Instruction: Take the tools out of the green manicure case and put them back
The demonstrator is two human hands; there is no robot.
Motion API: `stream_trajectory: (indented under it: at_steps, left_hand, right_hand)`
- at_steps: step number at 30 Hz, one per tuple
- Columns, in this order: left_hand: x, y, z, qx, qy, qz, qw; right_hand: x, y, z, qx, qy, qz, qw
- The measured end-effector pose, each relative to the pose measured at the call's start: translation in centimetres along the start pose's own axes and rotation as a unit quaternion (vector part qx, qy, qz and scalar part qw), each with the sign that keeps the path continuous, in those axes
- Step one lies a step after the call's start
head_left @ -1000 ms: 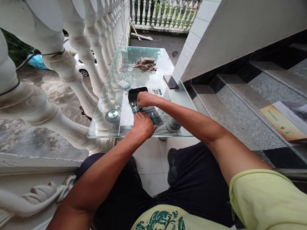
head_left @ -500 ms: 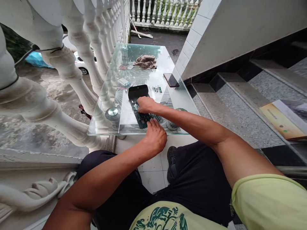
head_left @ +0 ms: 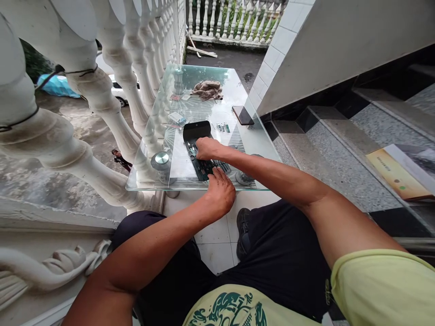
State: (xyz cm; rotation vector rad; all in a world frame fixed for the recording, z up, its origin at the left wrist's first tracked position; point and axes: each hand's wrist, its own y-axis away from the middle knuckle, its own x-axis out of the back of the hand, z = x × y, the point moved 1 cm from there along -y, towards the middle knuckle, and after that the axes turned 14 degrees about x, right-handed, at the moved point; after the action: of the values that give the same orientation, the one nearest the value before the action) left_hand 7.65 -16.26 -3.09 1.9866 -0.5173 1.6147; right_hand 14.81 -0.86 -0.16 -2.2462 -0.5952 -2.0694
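A black manicure case (head_left: pixel 196 130) lies unfolded on the glass table, with small metal tools held in it, among them scissors (head_left: pixel 192 155). My right hand (head_left: pixel 207 148) reaches over the middle of the case with its fingers closed and pointing down; what they grip is hidden under the hand. At the near edge, my left hand (head_left: pixel 221 190) rests on the case, its fingers stretched out and lying flat. Several nail clippers (head_left: pixel 223 127) lie in a row on the glass just right of the case's lid.
A phone (head_left: pixel 243 115) lies near the table's right edge, and a crumpled brown cloth (head_left: pixel 207 90) towards the far end. A small clear packet (head_left: pixel 177 118) is left of the case. White balusters (head_left: pixel 118 54) line the left; stone steps (head_left: pixel 326 131) rise on the right, bearing a box (head_left: pixel 399 170).
The view has shifted slightly. Both hands keep almost the same place at the case, and nothing has visibly been taken out or put down.
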Motion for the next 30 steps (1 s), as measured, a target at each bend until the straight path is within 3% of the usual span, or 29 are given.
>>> stream_trajectory:
  at_steps: [5,15,23,30]
  left_hand:
    - [-0.8,-0.2,0.1,0.007,0.004,0.019,1.0]
    - [-0.8,-0.7,-0.2,0.004,0.021,0.022,1.0]
    - [-0.1,-0.4,0.0,0.009,0.028,-0.01,1.0]
    - [-0.9,-0.9,0.0,0.021,0.051,-0.013,0.998]
  right_hand:
    - [-0.2,-0.1,-1.0,-0.008,0.006,0.009,1.0]
    - [0.3,-0.9,0.6,-0.029,-0.088,-0.008,0.996]
    - [1.2,0.0,1.0,-0.093,-0.268,-0.028,0.958]
    - [0.0,0.0,2.4,-0.102,-0.323,0.009,0.941]
